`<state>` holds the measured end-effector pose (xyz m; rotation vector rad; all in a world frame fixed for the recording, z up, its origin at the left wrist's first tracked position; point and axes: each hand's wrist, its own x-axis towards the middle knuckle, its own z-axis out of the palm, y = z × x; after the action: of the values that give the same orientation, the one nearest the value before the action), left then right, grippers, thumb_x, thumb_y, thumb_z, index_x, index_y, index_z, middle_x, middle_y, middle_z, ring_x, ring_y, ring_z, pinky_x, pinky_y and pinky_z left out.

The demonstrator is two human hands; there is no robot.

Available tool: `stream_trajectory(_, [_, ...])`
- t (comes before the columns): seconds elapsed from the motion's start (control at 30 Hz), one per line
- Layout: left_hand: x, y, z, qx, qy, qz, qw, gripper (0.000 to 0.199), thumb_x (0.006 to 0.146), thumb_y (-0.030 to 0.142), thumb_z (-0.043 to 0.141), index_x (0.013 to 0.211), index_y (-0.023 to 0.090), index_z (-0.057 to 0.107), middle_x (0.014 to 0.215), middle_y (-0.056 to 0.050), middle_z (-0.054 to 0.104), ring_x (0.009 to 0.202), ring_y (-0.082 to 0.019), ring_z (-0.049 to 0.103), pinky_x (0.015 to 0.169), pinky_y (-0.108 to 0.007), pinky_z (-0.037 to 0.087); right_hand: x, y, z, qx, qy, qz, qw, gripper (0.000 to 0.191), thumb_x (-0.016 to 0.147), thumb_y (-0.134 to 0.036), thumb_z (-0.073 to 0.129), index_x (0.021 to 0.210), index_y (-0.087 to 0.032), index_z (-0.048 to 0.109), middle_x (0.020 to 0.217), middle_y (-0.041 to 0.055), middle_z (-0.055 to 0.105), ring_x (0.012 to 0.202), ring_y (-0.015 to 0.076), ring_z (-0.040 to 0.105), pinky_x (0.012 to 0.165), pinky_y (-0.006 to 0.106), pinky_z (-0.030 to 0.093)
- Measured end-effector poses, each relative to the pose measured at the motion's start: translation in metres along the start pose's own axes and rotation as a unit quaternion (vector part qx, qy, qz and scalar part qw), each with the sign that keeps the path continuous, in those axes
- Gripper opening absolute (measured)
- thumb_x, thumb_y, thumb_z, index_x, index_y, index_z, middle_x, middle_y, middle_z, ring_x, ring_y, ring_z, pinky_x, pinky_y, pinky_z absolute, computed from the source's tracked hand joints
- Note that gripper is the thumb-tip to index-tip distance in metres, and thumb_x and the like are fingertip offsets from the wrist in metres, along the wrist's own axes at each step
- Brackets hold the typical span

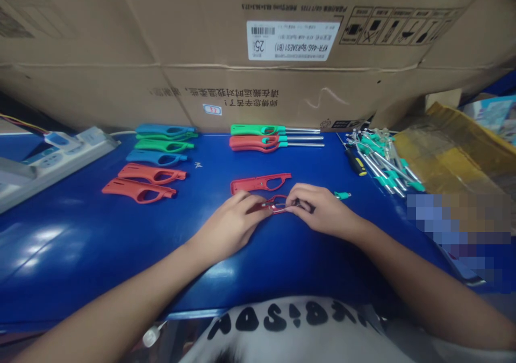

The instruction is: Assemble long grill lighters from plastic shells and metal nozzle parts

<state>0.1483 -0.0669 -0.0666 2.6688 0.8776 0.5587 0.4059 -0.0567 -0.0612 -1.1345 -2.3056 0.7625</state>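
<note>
My left hand (237, 220) is closed around the left part of a red lighter shell half (277, 200), low over the table. From the right, my right hand (322, 210) pinches at the shell's other end, its thumb and fingers together. What sits in that pinch is mostly hidden; a dark bit and a thin shiny strip show there. A small teal-tipped piece (342, 195) pokes out beyond the right hand; whether it is held or lying down I cannot tell. Just behind both hands lies another red shell half (260, 183), its inner side up.
Several coloured lighter shells (139, 190) lie in a column at left. Long-nosed lighters (258, 143) rest at the back. To the right are a screwdriver (356, 161), a pile of metal tubes (389, 164) and a yellowish box (455, 143). A power strip (60, 156) and cardboard (193, 41) border the table.
</note>
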Motion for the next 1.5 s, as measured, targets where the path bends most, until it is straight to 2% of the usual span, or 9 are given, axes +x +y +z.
stream_trajectory(0.13, [-0.001, 0.001, 0.000, 0.021, 0.007, 0.010, 1.000, 0.034, 0.099, 0.014, 0.050, 0.128, 0.021, 0.066, 0.125, -0.012, 0.065, 0.112, -0.026, 0.058, 0.093, -0.045, 0.057, 0.000, 0.000, 0.000, 0.009, 0.011, -0.013, 1.000, 0.008, 0.093, -0.018, 0.061, 0.087, -0.019, 0.066, 0.087, 0.0018, 0.066, 0.064, 0.0098, 0.054, 0.062, 0.023, 0.045])
stream_trajectory(0.33, [0.001, 0.003, -0.003, 0.030, 0.004, 0.003, 1.000, 0.031, 0.100, 0.017, 0.049, 0.123, 0.023, 0.070, 0.122, -0.011, 0.066, 0.108, -0.025, 0.060, 0.092, -0.044, 0.057, -0.003, 0.002, -0.005, -0.027, -0.035, -0.065, 0.997, 0.016, 0.097, -0.020, 0.056, 0.099, -0.021, 0.072, 0.101, 0.0058, 0.071, 0.090, 0.0164, 0.067, 0.080, 0.028, 0.052])
stream_trajectory(0.53, [0.001, 0.006, -0.003, 0.059, 0.003, 0.011, 0.998, 0.033, 0.100, 0.017, 0.049, 0.126, 0.023, 0.069, 0.121, -0.012, 0.066, 0.108, -0.026, 0.060, 0.091, -0.044, 0.058, -0.007, -0.003, -0.009, -0.117, -0.035, -0.085, 0.989, 0.021, 0.095, -0.020, 0.056, 0.102, -0.023, 0.075, 0.104, 0.0049, 0.073, 0.087, 0.0170, 0.070, 0.076, 0.029, 0.052])
stream_trajectory(0.77, [-0.003, 0.005, -0.002, 0.098, 0.001, 0.032, 0.995, 0.035, 0.098, 0.014, 0.052, 0.130, 0.017, 0.066, 0.132, -0.009, 0.066, 0.110, -0.027, 0.060, 0.091, -0.043, 0.060, -0.008, -0.002, -0.010, -0.091, -0.025, -0.094, 0.991, 0.020, 0.096, -0.022, 0.054, 0.102, -0.022, 0.073, 0.103, 0.0046, 0.074, 0.088, 0.0159, 0.070, 0.077, 0.027, 0.052])
stream_trajectory(0.93, [-0.006, 0.004, 0.002, 0.112, 0.018, 0.057, 0.992, 0.036, 0.100, 0.014, 0.049, 0.133, 0.013, 0.062, 0.134, -0.007, 0.067, 0.107, -0.023, 0.063, 0.091, -0.038, 0.060, -0.008, -0.005, -0.009, -0.163, -0.020, -0.103, 0.981, 0.020, 0.097, -0.022, 0.053, 0.099, -0.022, 0.073, 0.102, 0.0035, 0.074, 0.084, 0.0163, 0.070, 0.070, 0.028, 0.049])
stream_trajectory(1.07, [-0.007, 0.009, 0.005, 0.151, 0.006, 0.041, 0.988, 0.037, 0.098, 0.015, 0.052, 0.134, 0.012, 0.061, 0.138, -0.007, 0.065, 0.110, -0.025, 0.063, 0.092, -0.039, 0.059, -0.008, -0.007, -0.006, -0.192, -0.015, -0.110, 0.975, 0.019, 0.097, -0.023, 0.053, 0.097, -0.021, 0.072, 0.100, 0.0034, 0.073, 0.080, 0.0158, 0.069, 0.067, 0.029, 0.046])
stream_trajectory(1.3, [-0.012, 0.015, 0.006, 0.162, -0.025, 0.003, 0.986, 0.047, 0.092, 0.006, 0.054, 0.138, 0.014, 0.060, 0.142, -0.005, 0.061, 0.112, -0.026, 0.061, 0.093, -0.038, 0.060, -0.007, -0.009, -0.003, -0.167, -0.004, -0.110, 0.980, 0.018, 0.096, -0.031, 0.057, 0.102, -0.022, 0.072, 0.102, 0.0024, 0.073, 0.086, 0.0167, 0.070, 0.071, 0.029, 0.048])
stream_trajectory(1.4, [-0.012, 0.012, 0.005, 0.155, -0.020, 0.006, 0.988, 0.050, 0.092, 0.004, 0.051, 0.140, 0.015, 0.058, 0.144, -0.005, 0.060, 0.114, -0.027, 0.061, 0.096, -0.040, 0.059, -0.006, -0.007, -0.008, -0.140, 0.023, -0.103, 0.984, 0.020, 0.097, -0.034, 0.058, 0.108, -0.024, 0.071, 0.107, 0.0026, 0.072, 0.087, 0.0158, 0.069, 0.073, 0.028, 0.050])
stream_trajectory(1.5, [-0.011, 0.008, 0.005, 0.126, 0.002, 0.006, 0.992, 0.046, 0.094, 0.007, 0.050, 0.138, 0.017, 0.060, 0.140, -0.003, 0.063, 0.115, -0.026, 0.062, 0.097, -0.041, 0.059, -0.007, 0.008, -0.029, -0.155, 0.123, -0.036, 0.980, 0.021, 0.097, -0.033, 0.057, 0.110, -0.025, 0.071, 0.108, 0.0033, 0.071, 0.085, 0.0156, 0.068, 0.074, 0.028, 0.051])
